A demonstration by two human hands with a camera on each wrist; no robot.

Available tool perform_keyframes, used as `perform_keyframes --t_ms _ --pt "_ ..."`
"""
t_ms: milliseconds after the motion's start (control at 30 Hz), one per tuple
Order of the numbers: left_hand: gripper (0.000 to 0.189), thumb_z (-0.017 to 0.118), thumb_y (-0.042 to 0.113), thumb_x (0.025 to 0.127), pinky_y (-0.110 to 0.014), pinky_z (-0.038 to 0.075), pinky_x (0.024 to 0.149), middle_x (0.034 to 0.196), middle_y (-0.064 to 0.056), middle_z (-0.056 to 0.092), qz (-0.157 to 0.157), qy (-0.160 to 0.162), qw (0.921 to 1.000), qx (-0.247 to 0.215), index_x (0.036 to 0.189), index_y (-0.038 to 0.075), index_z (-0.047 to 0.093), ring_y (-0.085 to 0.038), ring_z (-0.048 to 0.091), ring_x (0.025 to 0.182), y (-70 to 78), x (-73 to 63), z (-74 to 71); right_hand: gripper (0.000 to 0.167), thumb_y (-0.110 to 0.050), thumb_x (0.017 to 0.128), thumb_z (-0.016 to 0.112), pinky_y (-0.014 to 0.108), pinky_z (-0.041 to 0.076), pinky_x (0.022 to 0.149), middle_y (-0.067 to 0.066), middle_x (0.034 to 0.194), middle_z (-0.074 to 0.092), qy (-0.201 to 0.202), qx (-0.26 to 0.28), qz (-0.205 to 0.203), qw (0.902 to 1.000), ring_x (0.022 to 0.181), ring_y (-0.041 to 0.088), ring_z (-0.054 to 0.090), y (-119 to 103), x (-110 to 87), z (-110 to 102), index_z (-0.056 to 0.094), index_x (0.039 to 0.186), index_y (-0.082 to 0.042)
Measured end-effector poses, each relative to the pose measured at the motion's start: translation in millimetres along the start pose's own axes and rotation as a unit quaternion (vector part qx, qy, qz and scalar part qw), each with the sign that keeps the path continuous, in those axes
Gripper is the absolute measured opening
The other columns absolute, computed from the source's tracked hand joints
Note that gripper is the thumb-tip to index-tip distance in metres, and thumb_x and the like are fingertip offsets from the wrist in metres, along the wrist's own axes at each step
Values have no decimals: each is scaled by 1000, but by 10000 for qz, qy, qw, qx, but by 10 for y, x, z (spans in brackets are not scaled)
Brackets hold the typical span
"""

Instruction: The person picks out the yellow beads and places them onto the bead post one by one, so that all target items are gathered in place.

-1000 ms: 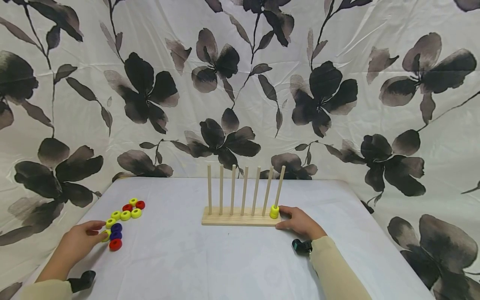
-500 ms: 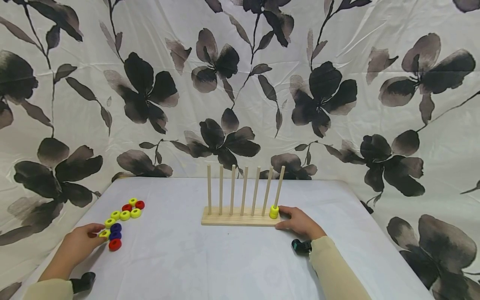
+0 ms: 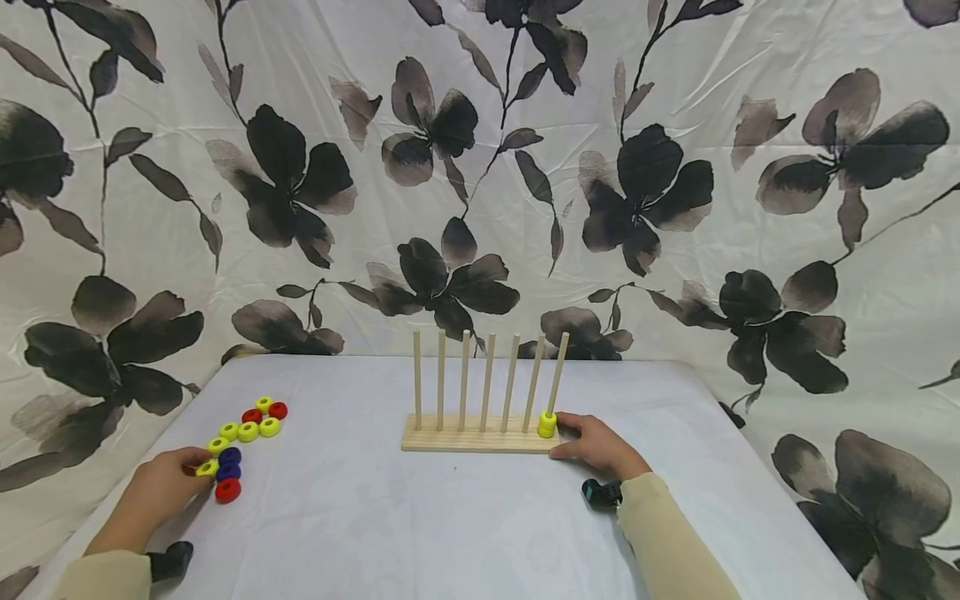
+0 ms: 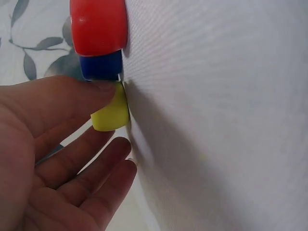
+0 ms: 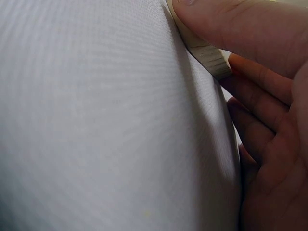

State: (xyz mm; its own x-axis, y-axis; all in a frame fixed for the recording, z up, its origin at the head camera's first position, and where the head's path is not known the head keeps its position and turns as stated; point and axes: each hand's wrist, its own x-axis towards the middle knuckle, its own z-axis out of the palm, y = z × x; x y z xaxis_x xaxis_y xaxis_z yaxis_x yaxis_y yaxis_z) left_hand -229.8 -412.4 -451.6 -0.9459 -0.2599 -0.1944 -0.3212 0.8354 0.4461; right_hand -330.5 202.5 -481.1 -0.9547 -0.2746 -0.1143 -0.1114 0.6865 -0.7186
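Note:
My left hand [image 3: 161, 492] pinches a yellow ring bead [image 3: 207, 468] at the table's left side. In the left wrist view the thumb lies on that yellow bead [image 4: 113, 115], while the other fingers curve loosely below it. Two dark blue beads [image 3: 228, 472] and a red bead [image 3: 228, 490] sit right beside it. My right hand [image 3: 600, 442] grips the right end of a wooden peg stand [image 3: 472, 442], thumb in front and fingers behind. Yellow beads [image 3: 547, 425] are stacked at the bottom of the stand's rightmost peg. The other pegs are bare.
Several more yellow beads [image 3: 248, 432] and two red beads [image 3: 278, 410] lie in a loose line toward the back left of the white table [image 3: 360, 517]. A floral cloth [image 3: 480, 167] hangs behind the table.
My left hand has shifted slightly right, and its fingers have closed in on the yellow bead, which has moved slightly left. The right hand and the stand have stayed in place.

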Motion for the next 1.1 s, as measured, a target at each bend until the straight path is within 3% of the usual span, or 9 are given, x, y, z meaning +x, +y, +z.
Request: perform_keyframes --t_ms 300,533,1100 --pt "48 69 9 86 -62 47 93 116 -36 55 -39 2 10000 56 123 -15 52 -47 52 103 -1 2 -4 80 -38 74 83 59 25 116 9 150 45 -14 45 65 10000 143 35 33 7 3 7 49 143 -17" --pt "52 70 16 87 -59 50 89 118 -37 54 237 117 9995 178 125 -14 52 -48 52 103 36 -31 -71 80 -38 73 83 59 25 116 8 150 45 -15 68 81 9999 144 34 32 15 5 1 49 143 -18" --pt "54 65 19 92 -67 42 94 130 -37 49 433 412 9980 -186 133 -11 47 -51 50 112 363 -78 -225 79 -37 74 83 58 26 115 9 149 46 -2 69 -14 10000 143 34 34 18 8 -10 50 143 -17"
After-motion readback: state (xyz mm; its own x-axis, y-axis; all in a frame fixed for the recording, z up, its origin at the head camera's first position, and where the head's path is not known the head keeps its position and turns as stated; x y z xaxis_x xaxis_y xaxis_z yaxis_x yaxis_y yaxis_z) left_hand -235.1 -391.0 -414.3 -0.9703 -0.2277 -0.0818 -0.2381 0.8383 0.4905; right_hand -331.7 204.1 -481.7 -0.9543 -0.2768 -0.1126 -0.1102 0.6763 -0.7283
